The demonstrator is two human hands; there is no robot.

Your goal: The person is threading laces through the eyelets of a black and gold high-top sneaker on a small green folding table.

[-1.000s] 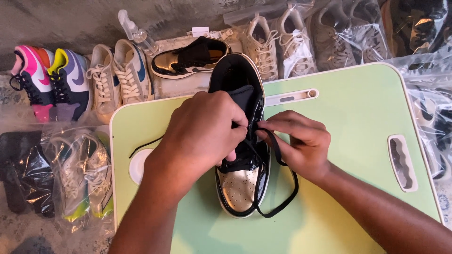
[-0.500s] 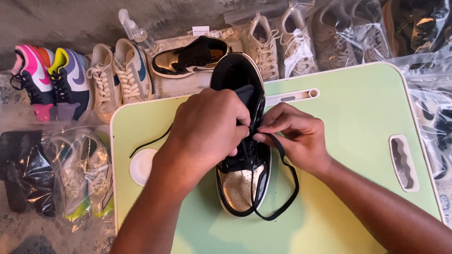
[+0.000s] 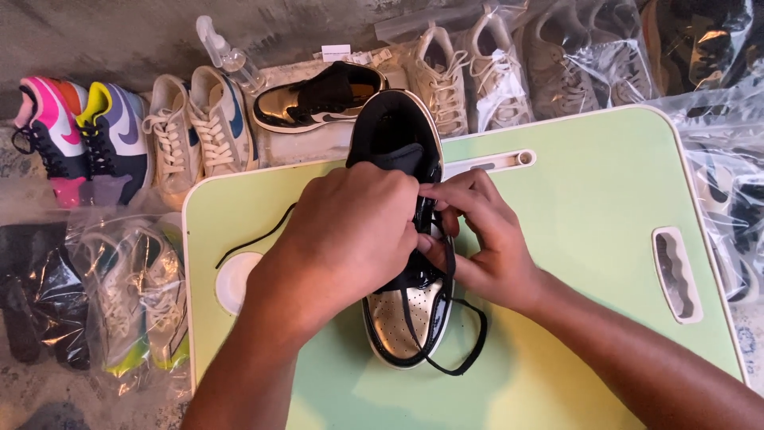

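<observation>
Both hands (image 3: 422, 239) on black-gold sneaker (image 3: 406, 310), bagged shoes (image 3: 135, 302) beside

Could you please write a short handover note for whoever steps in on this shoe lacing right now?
Left hand: lies over the middle of the black and gold sneaker, pressing it to the green lap table, fingers at the eyelets.
Right hand: pinches the black lace at the sneaker's right side, beside the tongue.
Sneaker: toe towards the person, heel away.
Done: lace is in the shoe; how far up is hidden by the hands.
Left: one lace end trails left across the table, a loop hangs by the toe; nothing tied. The matching sneaker waits behind the table.
</observation>
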